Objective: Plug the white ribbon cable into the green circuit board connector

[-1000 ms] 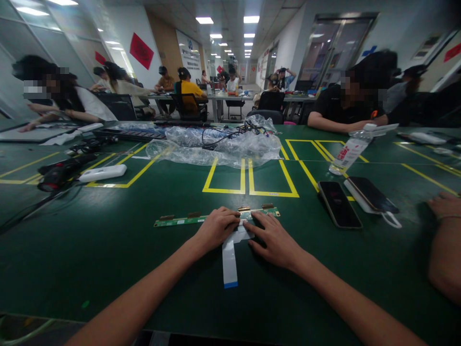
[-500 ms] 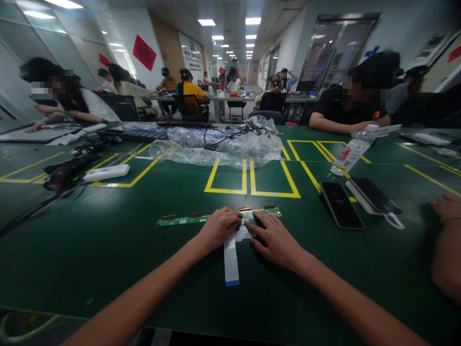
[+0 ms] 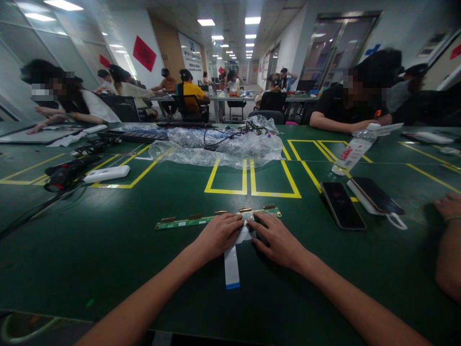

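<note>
A long narrow green circuit board (image 3: 194, 222) lies on the green table, with copper-coloured tabs along its far edge. From its middle a white flat ribbon cable (image 3: 231, 266) with a blue end runs toward me. My left hand (image 3: 220, 234) is closed at the joint of board and cable, its fingers together on the cable's far end; the thumb is partly hidden. Beside it my right hand (image 3: 279, 238) rests with fingers apart, fingertips touching the board and the cable's edge. Both hands cover the connector itself.
Beyond the board lies clear plastic wrap (image 3: 223, 144) with black cables (image 3: 248, 129). Two phones (image 3: 343, 205) and a bottle (image 3: 355, 151) stand to the right, near another person's arm (image 3: 448, 240). A white device (image 3: 107, 173) and black gear (image 3: 70, 174) lie left. Co-workers sit around.
My left hand has shifted slightly, its fingers now straighter, uncovering another copper tab on the board. The board's left end and the cable's blue end have moved slightly toward me.
</note>
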A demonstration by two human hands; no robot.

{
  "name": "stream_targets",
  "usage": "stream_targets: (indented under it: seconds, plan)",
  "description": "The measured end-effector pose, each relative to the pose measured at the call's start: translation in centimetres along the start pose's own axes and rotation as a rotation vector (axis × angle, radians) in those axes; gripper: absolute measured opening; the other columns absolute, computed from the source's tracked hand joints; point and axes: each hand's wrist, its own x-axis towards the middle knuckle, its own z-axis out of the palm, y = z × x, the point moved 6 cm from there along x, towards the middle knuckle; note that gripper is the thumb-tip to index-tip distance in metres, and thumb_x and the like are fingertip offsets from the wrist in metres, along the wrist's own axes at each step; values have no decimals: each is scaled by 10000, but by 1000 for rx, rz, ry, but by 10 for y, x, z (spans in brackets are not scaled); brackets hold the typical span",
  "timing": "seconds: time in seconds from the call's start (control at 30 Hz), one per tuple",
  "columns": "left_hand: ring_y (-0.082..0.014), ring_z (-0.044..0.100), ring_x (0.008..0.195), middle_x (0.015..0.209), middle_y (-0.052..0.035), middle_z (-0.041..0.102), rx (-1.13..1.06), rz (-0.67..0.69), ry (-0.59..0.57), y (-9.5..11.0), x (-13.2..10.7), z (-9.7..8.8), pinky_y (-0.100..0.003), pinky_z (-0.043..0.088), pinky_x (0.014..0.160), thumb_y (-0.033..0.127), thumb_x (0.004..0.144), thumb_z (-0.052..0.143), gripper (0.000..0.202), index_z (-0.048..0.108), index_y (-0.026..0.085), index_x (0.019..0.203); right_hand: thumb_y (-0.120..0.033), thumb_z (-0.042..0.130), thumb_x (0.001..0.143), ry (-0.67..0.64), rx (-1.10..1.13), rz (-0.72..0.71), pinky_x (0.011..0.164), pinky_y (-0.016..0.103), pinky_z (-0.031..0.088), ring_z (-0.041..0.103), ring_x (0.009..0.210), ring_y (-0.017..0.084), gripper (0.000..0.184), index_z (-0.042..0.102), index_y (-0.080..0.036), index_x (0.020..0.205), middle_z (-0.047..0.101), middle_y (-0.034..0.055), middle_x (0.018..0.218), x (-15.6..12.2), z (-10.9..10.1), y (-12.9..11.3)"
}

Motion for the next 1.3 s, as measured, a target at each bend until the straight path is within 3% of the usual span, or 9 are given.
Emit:
stream_targets:
  seconds: [0.17, 0.27, 0.43, 0.57, 0.67, 0.83, 1.03, 1.17, 1.3]
  plan:
    - [-263, 526, 1310, 1438, -81, 558, 98, -78, -84, -5, -27, -2, -480, 455, 1063, 307, 978, 479, 413, 536, 233, 1380, -321, 530, 949, 76, 48, -15, 1131, 553, 336, 376, 1404, 316, 501, 487, -215, 1438, 433, 156, 1511, -2, -11, -1]
    - [-262, 513, 1329, 1460, -64, 538, 169, -187, -75, -24, -59, -7, -487, 455, 1068, 367, 988, 441, 438, 516, 258, 1406, -311, 519, 958, 78, 59, -27, 1126, 540, 353, 385, 1400, 304, 473, 510, -205, 1418, 445, 155, 1503, -4, -13, -2]
    - [-292, 509, 1331, 1451, -94, 543, 289, -517, 4, -100, -140, -33, -518, 411, 1109, 469, 984, 356, 530, 519, 207, 1415, -326, 526, 957, 46, 72, 4, 1126, 548, 354, 376, 1408, 306, 476, 508, -235, 1424, 431, 136, 1520, -6, -9, 4]
    - [-383, 546, 1272, 1420, -190, 549, 327, -905, 28, -168, -215, -58, -559, 483, 1007, 545, 954, 312, 662, 532, 100, 1393, -318, 540, 950, 41, 91, 15, 1121, 552, 360, 376, 1407, 311, 477, 513, -242, 1420, 428, 129, 1524, -6, -6, 8]
    - [-409, 510, 1301, 1449, -227, 503, 336, -1020, 28, -191, -244, -67, -574, 468, 1014, 592, 949, 269, 732, 491, 80, 1423, -312, 546, 947, 36, 94, 18, 1116, 560, 365, 378, 1406, 314, 476, 515, -247, 1418, 433, 127, 1521, -5, -5, 6]
    - [-430, 451, 1347, 1467, -279, 458, 353, -989, 68, -200, -248, -65, -601, 402, 1073, 618, 933, 297, 815, 437, -4, 1441, -303, 536, 952, 37, 90, 23, 1120, 563, 357, 382, 1404, 316, 457, 533, -234, 1404, 446, 139, 1508, -3, -6, 2]
    - [-380, 465, 1353, 1467, -191, 499, 451, -1024, 80, -214, -252, -59, -579, 435, 1049, 657, 922, 298, 801, 464, 59, 1428, -318, 545, 950, 42, 98, 11, 1110, 567, 365, 385, 1401, 314, 458, 533, -249, 1403, 439, 128, 1517, -5, -5, 7]
    - [-412, 415, 1380, 1480, -195, 484, 583, -871, 115, -194, -235, -61, -627, 411, 1048, 589, 944, 300, 704, 555, 82, 1361, -300, 552, 943, 51, 96, 4, 1119, 543, 361, 395, 1394, 306, 448, 554, -228, 1385, 455, 143, 1501, -6, -5, 11]
    - [-352, 526, 1300, 1391, -183, 580, 519, -652, 48, -153, -189, -48, -536, 438, 1071, 515, 957, 324, 614, 634, 102, 1289, -305, 548, 945, 52, 107, 7, 1116, 548, 363, 399, 1391, 312, 443, 561, -227, 1381, 459, 141, 1499, -6, -6, 10]
